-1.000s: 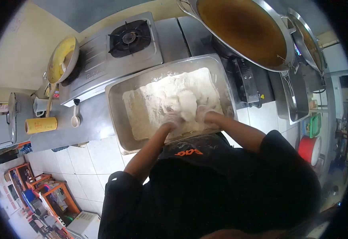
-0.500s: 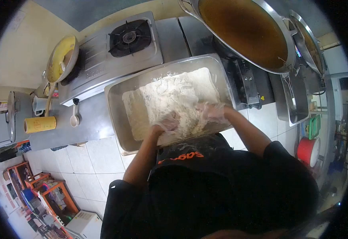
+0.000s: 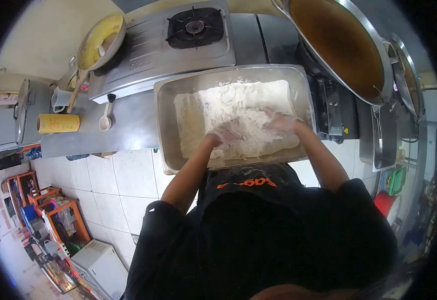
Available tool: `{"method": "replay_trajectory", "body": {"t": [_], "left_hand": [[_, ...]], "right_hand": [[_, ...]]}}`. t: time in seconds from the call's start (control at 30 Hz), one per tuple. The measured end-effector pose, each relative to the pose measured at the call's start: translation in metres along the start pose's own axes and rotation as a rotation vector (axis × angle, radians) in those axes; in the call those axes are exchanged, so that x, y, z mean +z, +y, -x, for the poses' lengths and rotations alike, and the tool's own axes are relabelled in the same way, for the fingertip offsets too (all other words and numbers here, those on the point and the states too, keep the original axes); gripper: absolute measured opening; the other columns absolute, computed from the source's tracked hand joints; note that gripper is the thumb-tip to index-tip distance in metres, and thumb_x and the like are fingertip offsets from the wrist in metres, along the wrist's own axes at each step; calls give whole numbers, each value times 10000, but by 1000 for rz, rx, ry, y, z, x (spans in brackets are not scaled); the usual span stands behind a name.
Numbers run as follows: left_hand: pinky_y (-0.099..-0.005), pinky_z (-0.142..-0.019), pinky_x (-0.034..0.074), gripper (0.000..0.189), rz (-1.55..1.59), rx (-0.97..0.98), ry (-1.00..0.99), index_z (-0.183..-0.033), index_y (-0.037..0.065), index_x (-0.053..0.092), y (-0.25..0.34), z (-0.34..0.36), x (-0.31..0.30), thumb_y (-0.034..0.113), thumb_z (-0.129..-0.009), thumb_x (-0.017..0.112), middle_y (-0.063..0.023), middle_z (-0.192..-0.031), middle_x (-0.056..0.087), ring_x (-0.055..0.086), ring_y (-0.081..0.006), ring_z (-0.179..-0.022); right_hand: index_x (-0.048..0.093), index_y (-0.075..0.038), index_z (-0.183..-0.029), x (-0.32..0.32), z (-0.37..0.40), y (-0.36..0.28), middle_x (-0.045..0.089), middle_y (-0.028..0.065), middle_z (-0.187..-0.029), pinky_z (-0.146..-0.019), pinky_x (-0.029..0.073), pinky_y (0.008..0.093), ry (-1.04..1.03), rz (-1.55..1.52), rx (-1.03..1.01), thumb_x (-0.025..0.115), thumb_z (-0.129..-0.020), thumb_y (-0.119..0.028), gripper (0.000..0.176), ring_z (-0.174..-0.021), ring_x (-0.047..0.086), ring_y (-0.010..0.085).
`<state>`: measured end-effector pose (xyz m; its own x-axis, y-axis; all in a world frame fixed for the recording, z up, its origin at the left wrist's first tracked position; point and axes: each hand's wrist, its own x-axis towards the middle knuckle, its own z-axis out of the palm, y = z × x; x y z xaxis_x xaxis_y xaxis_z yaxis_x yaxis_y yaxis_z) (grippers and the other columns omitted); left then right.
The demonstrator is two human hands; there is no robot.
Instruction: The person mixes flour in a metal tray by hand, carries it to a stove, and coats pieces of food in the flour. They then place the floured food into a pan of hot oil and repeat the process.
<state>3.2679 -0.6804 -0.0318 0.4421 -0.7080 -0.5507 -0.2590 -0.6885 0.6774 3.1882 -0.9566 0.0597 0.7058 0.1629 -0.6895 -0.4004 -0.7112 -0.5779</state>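
Note:
A deep metal tray [image 3: 167, 120] stands at the counter's front edge, with a heap of white flour [image 3: 238, 102] spread over its bottom. My left hand [image 3: 229, 132], in a clear glove, is down in the flour left of the middle; its fingers are blurred and partly covered. On the right, my right hand [image 3: 280, 123], also gloved, touches the flour with its fingers apart. Neither hand shows a separate object in it. Whether anything lies beneath the flour cannot be made out.
A gas stove [image 3: 146, 52] adjoins the tray, with a yellow-coated pan [image 3: 98, 42] on its left. A large pot of brown liquid [image 3: 336, 47] is at upper right. A measuring spoon [image 3: 106, 120] and a yellow roll [image 3: 58, 123] lie left on the counter.
The view has shifted, so the tray appears farther right. My right hand's fingers have moved up over the flour and spread; my left hand stays low in the flour.

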Motion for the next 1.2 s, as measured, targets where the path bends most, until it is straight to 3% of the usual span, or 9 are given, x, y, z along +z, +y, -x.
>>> {"method": "replay_trajectory", "body": {"t": [0.07,0.17,0.23,0.3,0.43,0.67,1.0,1.07,1.2], "left_hand": [[-431,-1011,498,1028,-212,344,-8,-1488,-35,410,-79,-48,33,648,-786,723,-279,-1281,641,649,-377,-1152],[-429,-983,515,872,-442,-56,-195,-1443,11,503,26,27,-22,605,-830,680,-261,-1236,672,668,-377,-1111],[-425,-981,516,777,-391,73,-112,-1408,25,542,-42,-15,39,560,-855,653,-258,-1232,675,667,-373,-1113],[-419,-979,516,661,-332,157,-70,-1356,35,590,-42,-12,31,500,-888,618,-248,-1236,678,663,-367,-1124],[-417,-979,515,586,-256,83,-98,-1283,32,635,44,61,-63,473,-899,612,-217,-1237,685,655,-363,-1131],[-432,-922,524,553,-373,375,650,-1178,74,685,-38,-46,-20,530,-866,676,-162,-1101,696,664,-322,-1028],[-446,-902,528,444,-455,340,594,-1194,77,644,71,-79,-42,424,-917,657,-167,-1035,704,671,-333,-1017],[-455,-905,531,530,351,418,501,-1268,71,600,63,-92,-17,452,-907,670,-162,-1066,702,676,-338,-1016],[-468,-947,509,599,-267,661,120,-1338,58,563,81,-3,-24,480,-923,652,-191,-1160,675,643,-336,-1090]], "right_hand": [[254,-70,-1591,-4,11,9,483,255,-1498,-1173,370,399,25,175,0,662,-907,-405,864,-1377,485,367],[401,-62,-1528,18,5,46,535,188,-1477,-1158,388,368,182,526,-111,626,-923,-299,688,-1347,522,323],[484,-62,-1485,16,15,30,553,161,-1467,-1151,394,355,314,723,-227,609,-929,-243,598,-1329,542,307],[601,-52,-1378,-5,52,-59,579,181,-1433,-1140,409,364,229,43,169,567,-942,-154,449,-1290,574,323],[613,-37,-1353,10,36,-3,588,177,-1428,-1127,422,370,402,-467,-26,575,-932,-170,444,-1257,599,325],[616,-66,-1337,23,30,43,625,139,-1380,-1118,426,370,388,828,-115,487,-968,-176,406,-1264,596,254],[679,-140,-1222,32,62,31,660,74,-1294,-1093,456,396,565,792,-112,516,-963,-150,306,-1220,608,275],[685,-151,-1210,31,90,-5,665,69,-1280,-1093,461,388,628,682,-55,535,-962,-150,290,-1208,613,272],[697,-170,-1184,20,121,-43,667,66,-1267,-1097,471,363,649,394,26,582,-955,-158,257,-1206,612,258]]}}
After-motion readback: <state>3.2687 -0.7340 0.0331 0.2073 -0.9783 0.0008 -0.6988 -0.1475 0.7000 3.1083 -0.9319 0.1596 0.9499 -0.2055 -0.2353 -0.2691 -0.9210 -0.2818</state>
